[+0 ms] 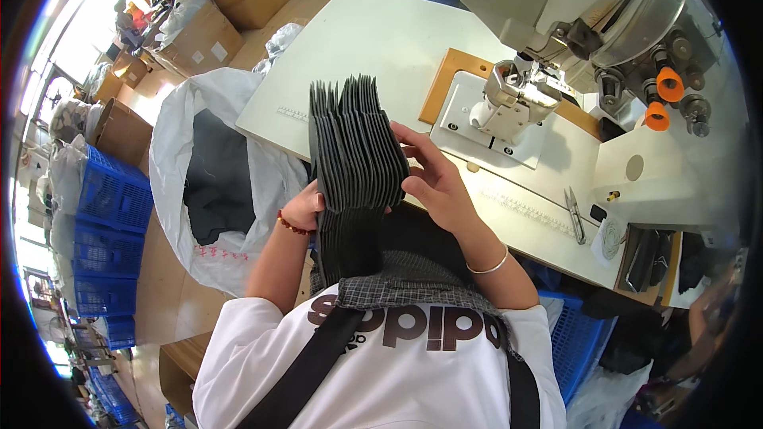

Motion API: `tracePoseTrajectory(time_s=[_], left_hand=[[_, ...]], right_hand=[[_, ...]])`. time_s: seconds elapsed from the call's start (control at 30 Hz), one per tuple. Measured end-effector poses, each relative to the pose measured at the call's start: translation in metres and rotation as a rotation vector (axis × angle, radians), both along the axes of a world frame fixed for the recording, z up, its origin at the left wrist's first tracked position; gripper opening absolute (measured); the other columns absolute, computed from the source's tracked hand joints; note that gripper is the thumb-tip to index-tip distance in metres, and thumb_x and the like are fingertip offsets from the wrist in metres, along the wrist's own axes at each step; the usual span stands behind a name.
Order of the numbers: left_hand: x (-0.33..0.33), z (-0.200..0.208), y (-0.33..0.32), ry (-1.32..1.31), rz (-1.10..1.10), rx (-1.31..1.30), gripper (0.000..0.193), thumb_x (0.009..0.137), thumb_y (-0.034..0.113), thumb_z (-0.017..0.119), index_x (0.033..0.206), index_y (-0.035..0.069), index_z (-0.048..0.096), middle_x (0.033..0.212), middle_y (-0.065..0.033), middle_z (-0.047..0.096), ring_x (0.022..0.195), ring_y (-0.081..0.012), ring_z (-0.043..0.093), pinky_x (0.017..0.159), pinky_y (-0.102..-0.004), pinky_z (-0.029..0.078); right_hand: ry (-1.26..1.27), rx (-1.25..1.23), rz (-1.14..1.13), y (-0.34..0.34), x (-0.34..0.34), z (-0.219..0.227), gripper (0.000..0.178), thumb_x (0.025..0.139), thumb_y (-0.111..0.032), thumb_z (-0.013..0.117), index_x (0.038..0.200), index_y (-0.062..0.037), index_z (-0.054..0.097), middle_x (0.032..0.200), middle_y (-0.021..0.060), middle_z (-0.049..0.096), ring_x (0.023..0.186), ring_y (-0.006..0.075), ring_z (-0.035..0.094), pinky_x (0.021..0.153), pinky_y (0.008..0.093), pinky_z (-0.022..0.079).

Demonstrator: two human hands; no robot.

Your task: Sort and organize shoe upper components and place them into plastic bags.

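Observation:
A thick stack of dark grey-black fabric pieces (358, 155) stands upright in front of my body, by the table's near left edge. Its layers are pressed together, and their narrow tips fan out slightly at the top. My left hand (304, 205) grips the stack low on its left side, with most of the fingers hidden behind it. On the opposite side my right hand (437, 187) has its fingers and thumb bent against the stack's right edge. The lower end of the stack reaches down to the checked apron (397, 290).
A sewing machine (517, 99) stands on the white table (350, 40), with thread snips (575, 216) to its right. To the left, an open white sack (171, 135) holds dark fabric. Blue crates (115, 191) and cardboard boxes (199, 40) are farther off.

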State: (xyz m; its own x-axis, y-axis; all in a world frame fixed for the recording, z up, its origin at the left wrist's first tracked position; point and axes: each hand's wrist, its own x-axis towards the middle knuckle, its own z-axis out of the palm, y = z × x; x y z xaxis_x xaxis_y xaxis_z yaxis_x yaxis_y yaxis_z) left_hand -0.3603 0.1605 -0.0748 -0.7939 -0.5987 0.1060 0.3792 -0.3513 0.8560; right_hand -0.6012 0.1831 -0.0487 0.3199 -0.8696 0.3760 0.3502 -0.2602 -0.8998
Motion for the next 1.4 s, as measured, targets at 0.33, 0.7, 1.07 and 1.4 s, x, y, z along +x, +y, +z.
tracePoseTrajectory(time_s=[0.33,0.7,1.07,1.4], left_hand=[[-0.002,-0.017,0.006,0.208,0.107,0.159,0.104,0.072,0.049,0.081,0.150,0.005,0.029,0.149,-0.0152,0.039,0.132,-0.0321,0.046,0.110,-0.0499,0.038],[0.010,-0.029,0.012,0.196,0.162,0.153,0.106,0.074,0.052,0.079,0.151,0.003,0.025,0.151,-0.0150,0.037,0.136,-0.0305,0.041,0.113,-0.0493,0.033],[0.023,-0.050,0.010,0.214,0.067,0.208,0.099,0.075,0.049,0.080,0.147,0.001,0.033,0.143,-0.0168,0.047,0.126,-0.0300,0.052,0.107,-0.0479,0.041],[0.019,-0.042,0.012,0.157,0.110,0.223,0.100,0.071,0.050,0.082,0.145,0.000,0.037,0.141,-0.0145,0.049,0.126,-0.0262,0.052,0.106,-0.0422,0.043]], right_hand=[[0.206,-0.112,-0.119,0.012,0.003,0.018,0.074,0.080,-0.037,0.078,0.141,-0.0094,0.047,0.140,0.0077,0.044,0.116,0.0187,0.051,0.095,0.0321,0.049],[0.218,-0.136,-0.143,0.016,0.006,0.031,0.053,0.080,-0.009,0.075,0.130,-0.0096,0.055,0.139,0.0148,0.044,0.119,0.0241,0.054,0.095,0.0363,0.050],[0.537,-0.441,-0.461,0.025,0.007,0.041,0.025,0.078,-0.015,0.079,0.085,-0.0032,0.058,0.131,0.0219,0.052,0.079,0.0204,0.059,0.074,0.0318,0.050],[0.537,-0.424,-0.499,0.028,0.010,0.041,0.023,0.073,-0.003,0.073,0.085,-0.0045,0.054,0.130,0.0220,0.051,0.089,0.0244,0.060,0.074,0.0328,0.050]])
